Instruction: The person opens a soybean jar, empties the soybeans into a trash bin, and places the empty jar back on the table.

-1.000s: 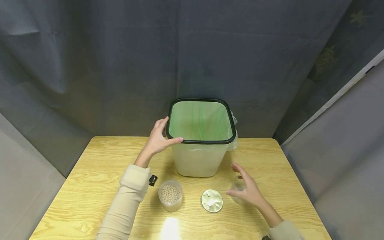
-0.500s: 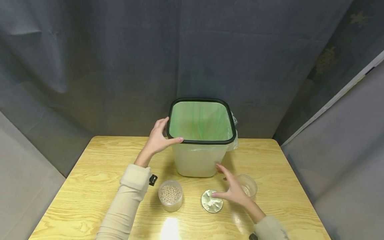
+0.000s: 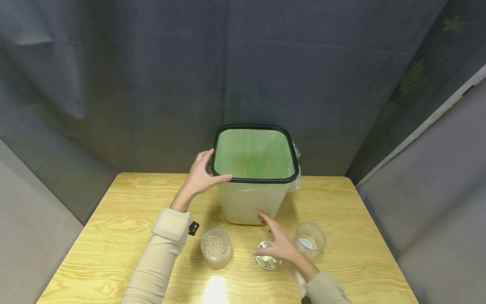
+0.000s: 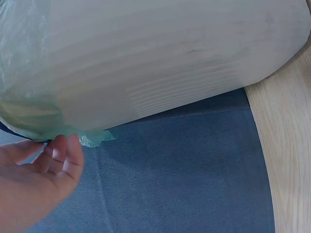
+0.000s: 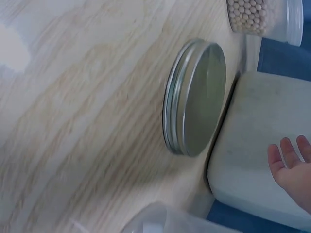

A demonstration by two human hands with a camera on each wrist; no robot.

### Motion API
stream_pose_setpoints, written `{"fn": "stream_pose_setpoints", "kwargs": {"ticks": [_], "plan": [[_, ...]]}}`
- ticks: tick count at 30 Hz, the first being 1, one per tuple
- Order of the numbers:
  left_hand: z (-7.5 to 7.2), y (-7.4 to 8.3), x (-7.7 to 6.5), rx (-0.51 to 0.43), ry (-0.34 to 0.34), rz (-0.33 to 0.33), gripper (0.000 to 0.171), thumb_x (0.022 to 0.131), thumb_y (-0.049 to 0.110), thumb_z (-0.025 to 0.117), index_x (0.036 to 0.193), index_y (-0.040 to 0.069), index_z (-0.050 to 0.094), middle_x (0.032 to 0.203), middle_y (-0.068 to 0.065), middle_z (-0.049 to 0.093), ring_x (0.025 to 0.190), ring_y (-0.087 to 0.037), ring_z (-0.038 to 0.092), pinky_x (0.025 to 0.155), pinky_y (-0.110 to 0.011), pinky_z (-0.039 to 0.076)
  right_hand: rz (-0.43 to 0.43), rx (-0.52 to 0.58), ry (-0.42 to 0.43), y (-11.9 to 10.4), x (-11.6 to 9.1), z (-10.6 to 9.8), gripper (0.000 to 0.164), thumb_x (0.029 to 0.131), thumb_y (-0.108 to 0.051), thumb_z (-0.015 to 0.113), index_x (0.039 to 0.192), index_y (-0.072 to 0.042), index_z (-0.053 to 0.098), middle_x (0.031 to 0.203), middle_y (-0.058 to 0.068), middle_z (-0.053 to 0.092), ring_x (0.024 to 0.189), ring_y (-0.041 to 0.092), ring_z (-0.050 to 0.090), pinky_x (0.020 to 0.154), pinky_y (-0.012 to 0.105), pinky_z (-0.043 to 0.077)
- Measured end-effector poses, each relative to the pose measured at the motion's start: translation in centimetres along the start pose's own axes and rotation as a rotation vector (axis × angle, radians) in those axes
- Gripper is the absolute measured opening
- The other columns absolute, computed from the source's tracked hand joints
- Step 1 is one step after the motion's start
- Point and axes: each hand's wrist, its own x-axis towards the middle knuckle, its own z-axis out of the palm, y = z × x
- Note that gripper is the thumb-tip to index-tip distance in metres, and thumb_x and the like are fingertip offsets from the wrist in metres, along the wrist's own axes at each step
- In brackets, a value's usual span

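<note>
A whitish trash bin [image 3: 247, 202] with a black rim and a green plastic liner [image 3: 252, 154] stands upright at the table's back. My left hand [image 3: 197, 179] holds its front left corner, thumb over the front rim and bent fingers at the side; in the left wrist view those fingers [image 4: 63, 155] meet the rim and liner edge. My right hand [image 3: 279, 245] hovers with spread fingers above a round silver metal lid [image 3: 268, 262], holding nothing. The lid [image 5: 194, 97] shows unobstructed in the right wrist view. A clear plastic jar [image 3: 310, 236] stands right of the hand.
Left of the lid stands another clear jar [image 3: 215, 248], partly filled with small beige balls. The wooden table [image 3: 125, 228] ends just behind the bin, where a dark grey curtain [image 3: 171, 105] hangs. Grey panels flank both sides.
My right hand has moved left from the clear jar, past it to the lid, leaving the jar standing in view. The left hand and the bin have stayed put.
</note>
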Motion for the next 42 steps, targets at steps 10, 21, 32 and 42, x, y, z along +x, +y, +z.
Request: {"fn": "stream_pose_setpoints", "kwargs": {"ticks": [10,21,32,42], "plan": [[0.0,0.2,-0.1,-0.003,0.005,0.002,0.099,0.068,0.04,0.077,0.144,0.006,0.024,0.139,-0.016,0.028,0.116,-0.032,0.039,0.095,-0.046,0.036,0.052,0.021,-0.059,-0.3,0.6,2.1,0.107,0.056,-0.035,0.085,0.141,-0.004,0.028,0.138,0.018,0.036,0.122,0.035,0.039,0.092,0.051,0.038],[0.1,0.1,-0.3,0.002,-0.001,0.01,0.1,0.07,0.043,0.075,0.145,0.008,0.02,0.141,-0.017,0.026,0.119,-0.033,0.037,0.096,-0.049,0.034,0.053,0.099,-0.123,0.4,1.1,5.1,0.109,0.058,-0.038,0.084,0.142,-0.001,0.023,0.138,0.02,0.035,0.118,0.038,0.04,0.089,0.054,0.039],[0.1,-1.0,-2.5,-0.074,0.038,0.065,0.098,0.07,0.035,0.077,0.145,0.009,0.019,0.137,-0.015,0.032,0.112,-0.032,0.042,0.081,-0.046,0.044,0.079,0.094,-0.148,0.3,1.4,6.6,0.11,0.057,-0.037,0.084,0.142,0.0,0.023,0.138,0.019,0.036,0.12,0.036,0.04,0.096,0.049,0.035],[-0.1,-3.3,-5.6,-0.037,0.007,0.184,0.084,0.067,0.027,0.079,0.136,0.003,0.037,0.13,-0.017,0.041,0.111,-0.033,0.043,0.08,-0.044,0.044,0.08,0.077,-0.179,0.4,1.6,7.4,0.111,0.058,-0.042,0.083,0.143,-0.004,0.021,0.14,0.015,0.034,0.122,0.034,0.039,0.097,0.048,0.034]]}}
